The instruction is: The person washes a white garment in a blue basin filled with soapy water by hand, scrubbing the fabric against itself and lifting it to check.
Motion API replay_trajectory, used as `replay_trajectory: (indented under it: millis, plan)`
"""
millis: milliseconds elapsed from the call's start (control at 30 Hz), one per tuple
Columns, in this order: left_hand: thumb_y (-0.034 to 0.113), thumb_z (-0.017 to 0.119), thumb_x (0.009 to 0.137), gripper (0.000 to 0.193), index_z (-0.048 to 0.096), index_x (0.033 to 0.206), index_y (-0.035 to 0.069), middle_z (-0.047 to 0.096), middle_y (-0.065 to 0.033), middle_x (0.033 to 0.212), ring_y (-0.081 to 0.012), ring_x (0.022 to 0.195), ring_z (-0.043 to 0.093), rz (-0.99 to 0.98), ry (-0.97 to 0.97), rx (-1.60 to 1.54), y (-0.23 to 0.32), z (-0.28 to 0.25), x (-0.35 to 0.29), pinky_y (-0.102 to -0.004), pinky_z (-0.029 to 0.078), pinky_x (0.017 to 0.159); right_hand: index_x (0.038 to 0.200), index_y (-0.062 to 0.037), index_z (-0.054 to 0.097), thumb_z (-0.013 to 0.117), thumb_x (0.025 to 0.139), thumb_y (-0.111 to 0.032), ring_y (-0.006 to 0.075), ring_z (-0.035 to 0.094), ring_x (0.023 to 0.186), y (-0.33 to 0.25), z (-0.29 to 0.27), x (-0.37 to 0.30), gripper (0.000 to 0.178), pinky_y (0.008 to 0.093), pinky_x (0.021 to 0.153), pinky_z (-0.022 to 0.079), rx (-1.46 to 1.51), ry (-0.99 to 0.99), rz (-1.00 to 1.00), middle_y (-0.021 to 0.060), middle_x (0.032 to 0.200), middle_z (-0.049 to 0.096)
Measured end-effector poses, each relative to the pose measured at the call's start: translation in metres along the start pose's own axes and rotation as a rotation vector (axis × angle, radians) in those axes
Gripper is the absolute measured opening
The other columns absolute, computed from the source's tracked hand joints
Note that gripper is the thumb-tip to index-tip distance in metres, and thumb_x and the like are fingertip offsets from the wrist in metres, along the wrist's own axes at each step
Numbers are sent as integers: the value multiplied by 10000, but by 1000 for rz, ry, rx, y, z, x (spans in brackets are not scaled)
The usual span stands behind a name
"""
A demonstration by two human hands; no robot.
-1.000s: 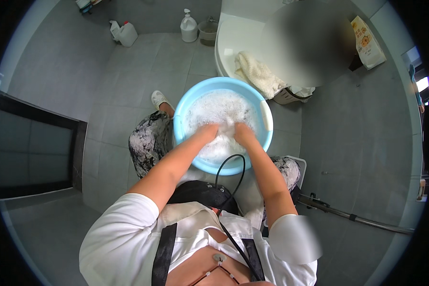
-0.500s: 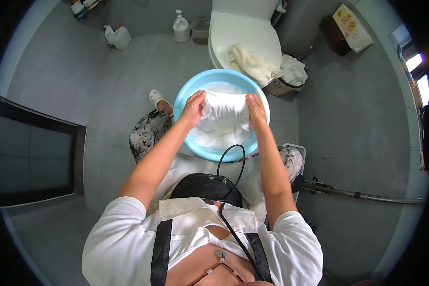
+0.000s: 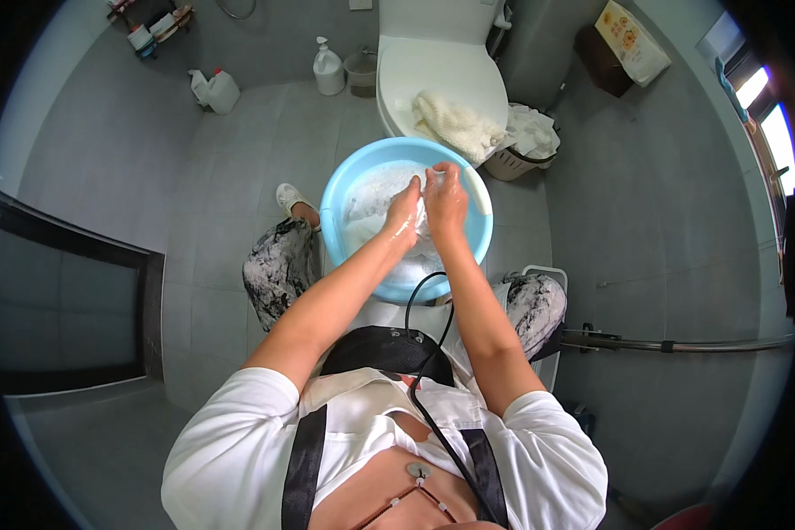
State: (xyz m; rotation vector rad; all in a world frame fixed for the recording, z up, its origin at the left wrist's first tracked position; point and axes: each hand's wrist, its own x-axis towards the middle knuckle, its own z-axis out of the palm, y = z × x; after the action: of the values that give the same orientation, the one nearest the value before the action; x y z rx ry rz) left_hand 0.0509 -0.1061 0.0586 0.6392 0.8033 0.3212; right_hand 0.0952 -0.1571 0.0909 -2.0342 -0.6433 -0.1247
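Note:
A light blue basin (image 3: 330,196) holds foamy water (image 3: 375,190) and a wet white cloth (image 3: 423,237). Over the basin, my left hand (image 3: 403,214) and my right hand (image 3: 447,200) are close together, fingers closed with the cloth bunched between them. The cloth hangs below the hands toward the suds, and part of it is hidden by my fingers. More pale wet fabric (image 3: 362,231) shows in the foam beside my left hand; I cannot tell whether it is the same piece.
Just beyond the basin stands a white toilet (image 3: 442,71) with a cream knitted cloth (image 3: 459,125) on its lid. A bin (image 3: 517,165) with a white liner is at its right. A pump bottle (image 3: 329,69), small bucket (image 3: 360,75) and white jug (image 3: 219,91) stand along the back wall.
The hands have come together from holding the cloth stretched apart, my right hand moving left and my left moving right. The cloth is now bunched between them.

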Motion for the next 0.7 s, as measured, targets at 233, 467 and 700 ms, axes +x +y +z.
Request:
replay_trajectory:
  millis: [233,467,700]
  plan:
    - [387,375,877,319,517,987,124,553,-37,935,-168,852,522,-74,4,-11,-11,-1,-2,-296,403,744,920,-123,476,534,771,-121,363,566,651,4,2,-8,160,407,567,439,60,-27,-43,156,737,583]
    - [404,366,872,343,486,996,108,552,-56,889,-170,833,523,-149,-813,-454,-19,-42,36,-306,426,685,911,-116,499,532,784,-135,349,566,645,-19,5,-38,132,391,553,441,177,-44,-307,145,754,579]
    - [331,501,840,302,501,923,41,507,-64,821,-176,762,519,-41,38,-76,4,-26,2,-333,460,668,958,-110,519,502,820,-315,335,542,697,91,1,9,249,406,641,401,-63,-269,139,180,690,567]
